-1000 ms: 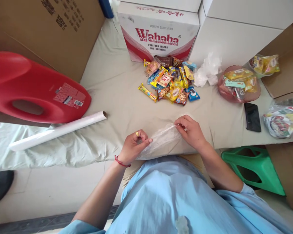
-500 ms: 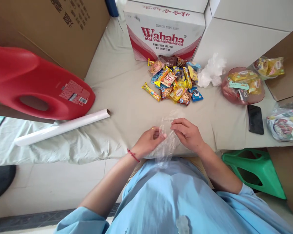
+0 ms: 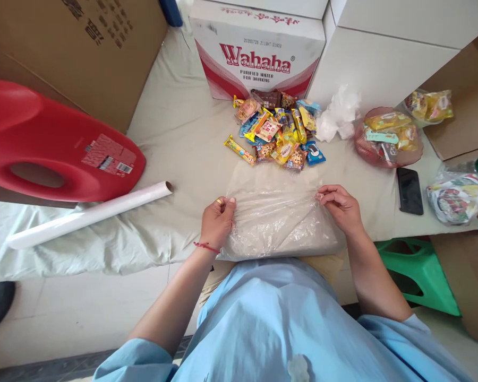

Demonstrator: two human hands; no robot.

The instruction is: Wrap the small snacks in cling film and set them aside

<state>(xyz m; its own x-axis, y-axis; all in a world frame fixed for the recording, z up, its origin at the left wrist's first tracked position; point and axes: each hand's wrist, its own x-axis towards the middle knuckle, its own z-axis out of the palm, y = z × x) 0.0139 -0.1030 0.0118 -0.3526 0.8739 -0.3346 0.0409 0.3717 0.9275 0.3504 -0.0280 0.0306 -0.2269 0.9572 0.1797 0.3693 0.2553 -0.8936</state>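
Observation:
A clear plastic bag [image 3: 279, 228] is stretched sideways over the near edge of the cloth-covered surface, close to my body. Its left side is pinched by my left hand [image 3: 218, 220], which wears a ring and a red string bracelet. On the opposite side my right hand [image 3: 340, 207] pinches the bag between thumb and fingers. Just beyond the bag lies a heap of wrapped snacks [image 3: 276, 132], in yellow, blue and brown packets. One long yellow packet [image 3: 239, 150] rests at the heap's left front.
A white roll [image 3: 91, 215] and a big red jug [image 3: 56, 143] lie at left. Behind the snacks stands a Wahaba-style white carton [image 3: 258, 53]. To the right are crumpled white plastic [image 3: 338, 114], a pink bowl [image 3: 360, 140] of packets, a phone [image 3: 409, 191] and a green stool [image 3: 422, 276].
My hands have moved apart, left hand leftward and right hand rightward. The plastic bag, bunched between them before, is now spread wide. The view has shifted slightly.

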